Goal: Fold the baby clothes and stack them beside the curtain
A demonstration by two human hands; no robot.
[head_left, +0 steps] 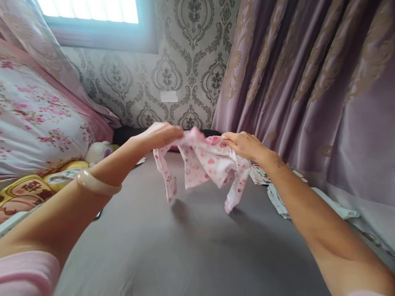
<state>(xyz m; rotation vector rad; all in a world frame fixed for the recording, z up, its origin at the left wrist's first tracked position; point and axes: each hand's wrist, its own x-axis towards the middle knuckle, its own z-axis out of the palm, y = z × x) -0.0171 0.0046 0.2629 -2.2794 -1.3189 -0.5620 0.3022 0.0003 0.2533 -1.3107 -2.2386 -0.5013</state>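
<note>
A small white and pink long-sleeved baby top (210, 162), printed with hearts, hangs stretched between my two hands above a grey sheet (185, 255). My left hand (162, 135) is closed on its left shoulder area, with the fingertips blurred. At the other shoulder, near the pink neckline, my right hand (242, 144) pinches the cloth. Both sleeves dangle downward, and their cuffs cast shadows on the sheet. The front panels fall loosely in folds between the sleeves.
Folded clothes (277, 201) lie to the right beside a purple curtain (286, 82). On the left are a floral pillow (37, 111), a white plush toy (99, 153) and a yellow cushion (26, 191). A patterned wall (185, 61) rises behind the bed.
</note>
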